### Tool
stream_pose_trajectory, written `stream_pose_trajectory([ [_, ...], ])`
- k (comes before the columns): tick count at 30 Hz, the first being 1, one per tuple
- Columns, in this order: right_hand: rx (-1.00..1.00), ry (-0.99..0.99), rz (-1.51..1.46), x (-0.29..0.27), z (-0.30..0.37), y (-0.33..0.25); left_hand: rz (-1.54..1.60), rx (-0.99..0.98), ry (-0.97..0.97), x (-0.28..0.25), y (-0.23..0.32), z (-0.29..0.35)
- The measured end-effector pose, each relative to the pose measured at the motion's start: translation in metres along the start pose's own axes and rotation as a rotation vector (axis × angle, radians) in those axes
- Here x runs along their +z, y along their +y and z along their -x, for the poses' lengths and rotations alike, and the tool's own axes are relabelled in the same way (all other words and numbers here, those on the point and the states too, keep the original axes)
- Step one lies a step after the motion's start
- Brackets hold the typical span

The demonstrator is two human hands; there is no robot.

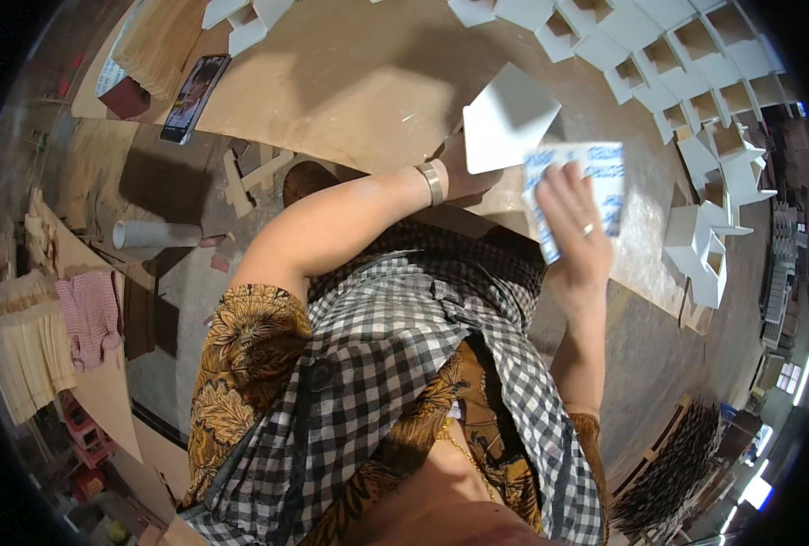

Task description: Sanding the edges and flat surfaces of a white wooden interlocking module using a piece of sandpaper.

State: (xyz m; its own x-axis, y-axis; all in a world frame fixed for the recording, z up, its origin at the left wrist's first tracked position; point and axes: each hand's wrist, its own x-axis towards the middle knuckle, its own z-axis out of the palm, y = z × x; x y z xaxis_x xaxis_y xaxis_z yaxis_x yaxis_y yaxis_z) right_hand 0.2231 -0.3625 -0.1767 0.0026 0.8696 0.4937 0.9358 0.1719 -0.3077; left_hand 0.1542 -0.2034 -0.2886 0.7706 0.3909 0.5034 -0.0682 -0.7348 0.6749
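A white box-like piece (pixel 504 123) with flat faces is tilted above the table, one face partly in shadow. My left hand (pixel 463 175), a watch at its wrist, holds the piece from its left lower side; most of its fingers are hidden. Just right of it, my right hand (pixel 575 218), with a ring on one finger, holds a sheet of sandpaper (pixel 610 173). The sheet's white back with blue print faces up under the outstretched fingers. Its left edge is close to the white piece; whether they touch I cannot tell.
Many white boxes (pixel 696 50) stand in rows at the far right, with several loose ones (pixel 691 246) nearer. A phone (pixel 195 98) leans by stacked wooden boards (pixel 163 45) at the far left. Wood scraps (pixel 240 182) and a pale tube (pixel 157 234) lie left of my arm.
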Motion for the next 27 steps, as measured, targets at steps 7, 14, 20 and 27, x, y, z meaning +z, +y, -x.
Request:
stream_pose_trajectory([
  [7,0.144,-0.088,0.006,0.043,-0.063,0.058,-0.092,0.104,0.169,0.005,-0.005,-0.002],
  [14,-0.015,-0.176,-0.145,0.050,-0.034,-0.020,0.284,0.006,0.113,0.008,-0.018,0.010],
  [20,-0.088,-0.165,-0.089,0.022,0.012,-0.008,0.480,-0.129,-0.162,-0.001,-0.022,0.003],
  [27,0.162,0.202,-0.191,0.010,0.025,0.024,-0.722,0.269,-0.096,-0.035,-0.010,-0.016],
])
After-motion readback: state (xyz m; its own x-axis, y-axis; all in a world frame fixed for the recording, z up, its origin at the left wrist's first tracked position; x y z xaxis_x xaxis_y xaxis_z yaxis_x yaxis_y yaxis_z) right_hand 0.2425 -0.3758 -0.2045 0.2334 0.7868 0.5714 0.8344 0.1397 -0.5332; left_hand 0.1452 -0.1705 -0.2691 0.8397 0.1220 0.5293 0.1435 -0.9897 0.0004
